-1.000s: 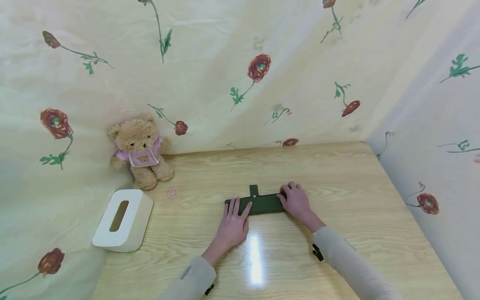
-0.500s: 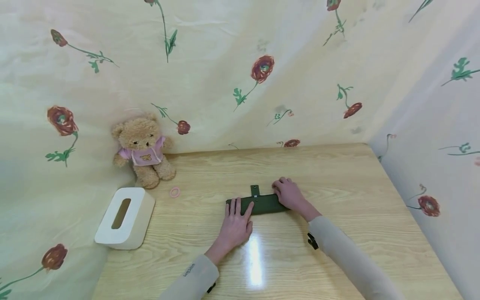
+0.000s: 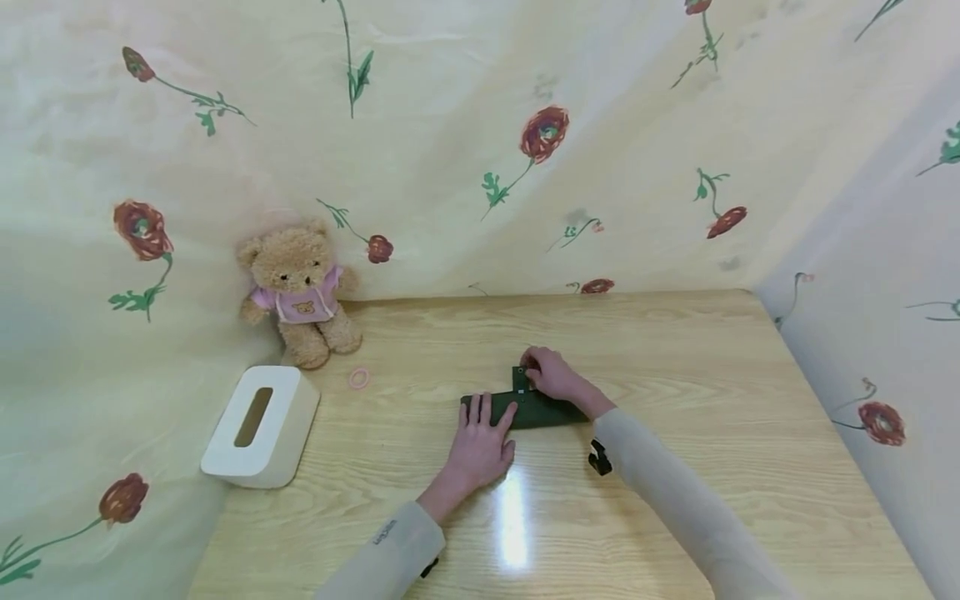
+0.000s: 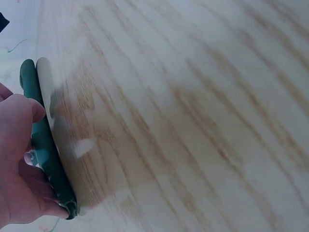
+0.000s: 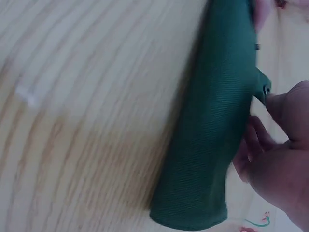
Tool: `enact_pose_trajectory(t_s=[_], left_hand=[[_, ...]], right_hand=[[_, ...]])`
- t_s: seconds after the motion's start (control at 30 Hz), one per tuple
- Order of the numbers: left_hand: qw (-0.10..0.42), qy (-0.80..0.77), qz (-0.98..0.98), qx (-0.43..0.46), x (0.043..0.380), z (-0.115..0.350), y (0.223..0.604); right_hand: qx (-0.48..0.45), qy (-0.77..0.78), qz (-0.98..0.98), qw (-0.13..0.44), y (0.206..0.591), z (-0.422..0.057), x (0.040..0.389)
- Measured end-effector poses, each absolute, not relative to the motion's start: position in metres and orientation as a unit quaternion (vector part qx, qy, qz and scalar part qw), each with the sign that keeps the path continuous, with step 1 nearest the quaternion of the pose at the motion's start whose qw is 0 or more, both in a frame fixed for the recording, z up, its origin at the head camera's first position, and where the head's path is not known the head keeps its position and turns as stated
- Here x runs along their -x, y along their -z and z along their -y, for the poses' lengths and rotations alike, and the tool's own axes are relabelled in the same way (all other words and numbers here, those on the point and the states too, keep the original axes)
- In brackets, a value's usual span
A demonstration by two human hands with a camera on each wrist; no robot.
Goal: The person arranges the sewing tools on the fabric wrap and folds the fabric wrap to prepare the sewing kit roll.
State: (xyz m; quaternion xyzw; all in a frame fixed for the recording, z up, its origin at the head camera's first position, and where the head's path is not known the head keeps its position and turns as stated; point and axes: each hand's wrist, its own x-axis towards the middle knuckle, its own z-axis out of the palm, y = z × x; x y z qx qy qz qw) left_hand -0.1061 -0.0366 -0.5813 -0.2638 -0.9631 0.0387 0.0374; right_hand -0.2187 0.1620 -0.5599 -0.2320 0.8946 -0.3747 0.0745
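A long, dark green rolled or folded case point(image 3: 551, 411) of textured material lies across the middle of the table. From its far edge sticks out a short strap point(image 3: 519, 379) with a snap near the tip. My left hand point(image 3: 482, 446) rests on the case's left part, fingers spread and pressing down. My right hand point(image 3: 555, 377) reaches over the right part and pinches the strap by its tip. In the right wrist view the thumb lies against the strap's end point(image 5: 264, 87), with the other fingers behind the case. The case's far side is partly hidden by that hand.
A white tissue box point(image 3: 262, 425) stands at the table's left edge. Behind it a teddy bear point(image 3: 300, 292) in a pink hoodie sits against the flowered curtain. A small pink ring point(image 3: 359, 378) lies on the wooden table point(image 3: 660, 342) near the bear.
My right hand has left the case's right end and moved left along it to the strap, which it now pinches. My left hand keeps its place on the case.
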Motion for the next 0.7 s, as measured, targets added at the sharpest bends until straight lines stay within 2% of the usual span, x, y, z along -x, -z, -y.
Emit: enact_pose_trajectory(t_s=[0.13, 0.37, 0.7], left_hand=[[0.039, -0.039, 0.963, 0.265, 0.107, 0.036, 0.580], [0.040, -0.042, 0.961, 0.270, 0.108, 0.037, 0.576], [0.002, -0.038, 0.964, 0.262, 0.109, 0.036, 0.571]], right_hand=[[0.240, 0.449, -0.855, 0.099, 0.557, -0.165, 0.217], [0.265, 0.450, -0.850, 0.068, 0.553, -0.172, 0.201], [0.286, 0.413, -0.864, 0.040, 0.558, -0.176, 0.181]])
